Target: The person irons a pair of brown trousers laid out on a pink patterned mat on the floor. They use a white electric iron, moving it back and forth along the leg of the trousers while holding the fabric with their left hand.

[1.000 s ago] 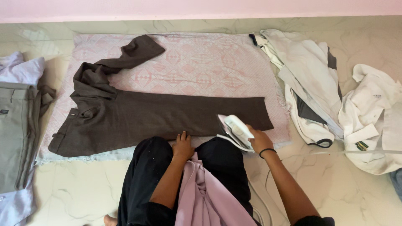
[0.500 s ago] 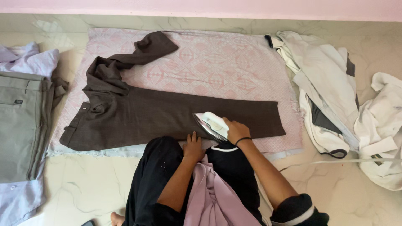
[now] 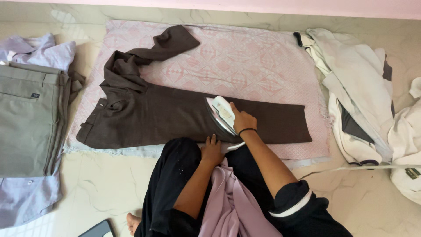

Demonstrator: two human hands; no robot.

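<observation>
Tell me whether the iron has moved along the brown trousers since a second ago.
Yes. The iron, held in the right hand, has slid from the hem end of the brown trousers toward the waistband, now sitting near the middle of the leg.

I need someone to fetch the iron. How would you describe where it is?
Find the pink patterned cloth on the floor, with dark brown trousers across it. The white iron sits on them under the right hand, the only hard thing among fabrics.

Matt brown cloth trousers [image 3: 175, 118], glossy iron [image 3: 221, 115]
</observation>
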